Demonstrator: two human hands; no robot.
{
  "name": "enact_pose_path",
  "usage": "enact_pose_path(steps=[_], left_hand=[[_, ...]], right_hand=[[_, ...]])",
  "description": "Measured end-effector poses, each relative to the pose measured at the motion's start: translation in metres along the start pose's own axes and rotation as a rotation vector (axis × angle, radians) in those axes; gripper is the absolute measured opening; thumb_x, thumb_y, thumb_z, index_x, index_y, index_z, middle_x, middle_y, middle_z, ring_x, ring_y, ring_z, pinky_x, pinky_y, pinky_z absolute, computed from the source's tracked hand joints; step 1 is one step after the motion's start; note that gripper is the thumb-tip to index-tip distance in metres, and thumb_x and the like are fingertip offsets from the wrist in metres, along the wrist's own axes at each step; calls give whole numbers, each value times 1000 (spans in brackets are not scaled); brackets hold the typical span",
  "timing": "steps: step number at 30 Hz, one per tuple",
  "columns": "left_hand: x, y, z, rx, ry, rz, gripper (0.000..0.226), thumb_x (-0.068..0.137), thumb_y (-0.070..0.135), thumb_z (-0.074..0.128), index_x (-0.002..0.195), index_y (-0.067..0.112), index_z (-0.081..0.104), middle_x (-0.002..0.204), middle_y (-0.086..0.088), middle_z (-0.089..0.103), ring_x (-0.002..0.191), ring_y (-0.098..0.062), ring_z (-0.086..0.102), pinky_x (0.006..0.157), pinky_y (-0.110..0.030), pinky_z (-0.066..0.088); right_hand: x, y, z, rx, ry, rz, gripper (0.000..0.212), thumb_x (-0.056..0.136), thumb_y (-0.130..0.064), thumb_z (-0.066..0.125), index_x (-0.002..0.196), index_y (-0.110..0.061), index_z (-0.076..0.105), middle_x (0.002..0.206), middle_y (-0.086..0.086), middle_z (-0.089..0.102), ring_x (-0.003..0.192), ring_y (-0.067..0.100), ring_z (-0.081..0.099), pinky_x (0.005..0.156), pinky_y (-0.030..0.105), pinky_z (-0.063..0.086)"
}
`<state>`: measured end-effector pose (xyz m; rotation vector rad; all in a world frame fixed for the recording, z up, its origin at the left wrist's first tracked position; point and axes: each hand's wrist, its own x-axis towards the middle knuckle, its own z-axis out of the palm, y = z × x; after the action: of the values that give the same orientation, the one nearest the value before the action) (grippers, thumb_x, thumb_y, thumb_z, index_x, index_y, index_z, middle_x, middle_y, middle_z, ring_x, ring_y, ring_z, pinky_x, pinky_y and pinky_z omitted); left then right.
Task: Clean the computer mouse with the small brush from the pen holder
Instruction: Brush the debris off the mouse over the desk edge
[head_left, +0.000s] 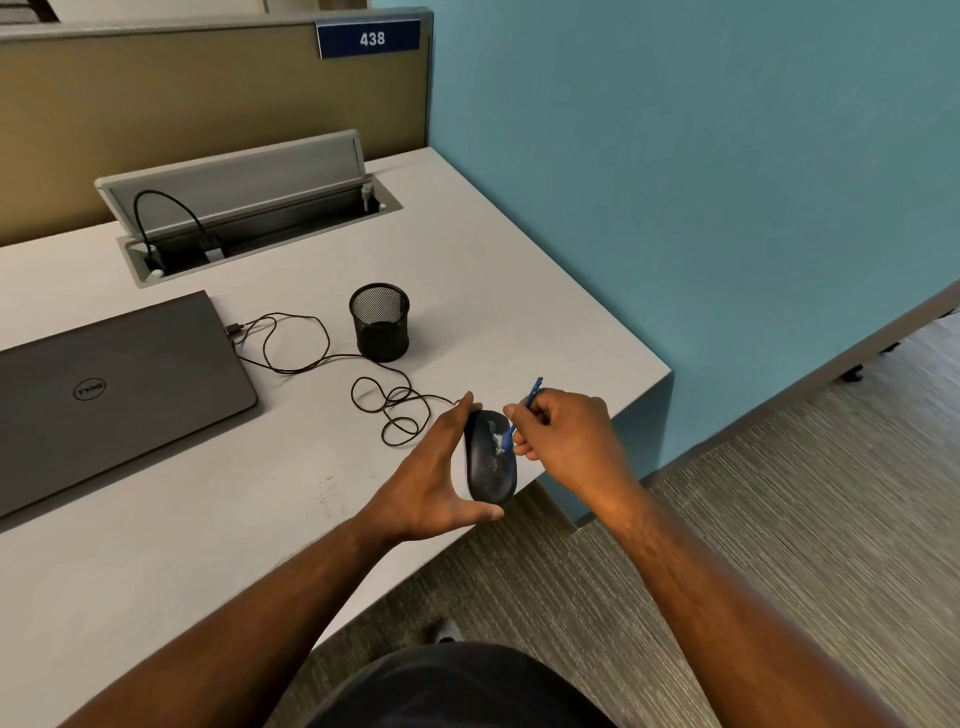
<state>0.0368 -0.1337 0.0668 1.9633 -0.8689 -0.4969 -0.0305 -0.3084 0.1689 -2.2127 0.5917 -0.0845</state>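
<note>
My left hand (434, 475) grips a dark wired computer mouse (491, 465), holding it tilted over the desk's right front edge with the top facing me. Pale dust speckles its surface. My right hand (563, 434) pinches a small blue brush (522, 410); its white bristles touch the mouse near the wheel and its handle end sticks up past my fingers. The black mesh pen holder (380, 322) stands upright on the desk behind, with nothing visible inside it.
A closed grey laptop (111, 395) lies at the left. The mouse's black cable (332, 364) loops across the white desk (208, 519) between laptop and pen holder. An open cable hatch (249, 208) sits at the back. Dark specks dot the desk near my left wrist.
</note>
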Motion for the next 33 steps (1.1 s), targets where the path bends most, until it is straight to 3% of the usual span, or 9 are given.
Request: enact_pose_path(steps=[4,10,13,18,20,25,29,33], left_hand=[[0,-1,1,-1,-5,-8,131,65,47,92,162,27,6,161,18,22,143,14,19,110,-5,20],[3,1,-1,14,5,-3,131,66,51,91,162,30,3,157,27,17,136,25,13,105,2,17],[3,0,0,7,2,-16,131,65,49,92,162,29,5,160,21,20,142,15,18,109,-3,19],[1,-3,-1,10,-7,-15,131,64,49,92,162,29,7,155,25,21,135,26,15,104,3,18],[1,-3,-1,5,-4,-15,130,64,50,92,161,29,7,156,24,21,136,24,16,105,1,19],[3,-1,-3,6,7,-8,130,64,53,91,161,29,8,161,18,22,143,8,22,108,-2,19],[2,-1,-4,-7,14,-6,130,63,53,91,162,27,9,162,15,24,146,4,25,113,-11,24],[0,-2,-3,-5,4,-11,130,64,49,92,162,27,9,160,18,24,141,16,20,109,-5,21]], right_hand=[[-1,-4,-5,-26,-107,-1,22,96,-31,68,81,-15,72,69,-4,75,60,5,74,72,35,65],[3,-4,-10,48,39,-42,18,96,-32,68,92,-16,77,76,-6,77,70,2,74,80,34,63],[0,-2,-5,-9,-2,-66,21,96,-34,68,93,-16,78,79,-7,77,72,1,74,81,35,63],[0,0,-1,-59,-131,-43,23,95,-35,69,83,-16,73,72,-3,77,64,4,75,76,40,64],[-1,-2,-2,-20,-144,-19,22,95,-33,69,81,-17,72,71,-2,77,63,6,75,75,40,65],[0,-2,-3,174,41,-26,16,95,-28,71,91,-14,77,75,-1,78,71,8,76,78,35,64],[-2,0,1,140,-14,-13,17,96,-28,69,93,-13,77,75,0,78,70,8,76,79,33,64],[-3,1,-1,86,-102,-9,17,97,-25,67,91,-12,75,74,1,77,66,9,75,74,35,65]])
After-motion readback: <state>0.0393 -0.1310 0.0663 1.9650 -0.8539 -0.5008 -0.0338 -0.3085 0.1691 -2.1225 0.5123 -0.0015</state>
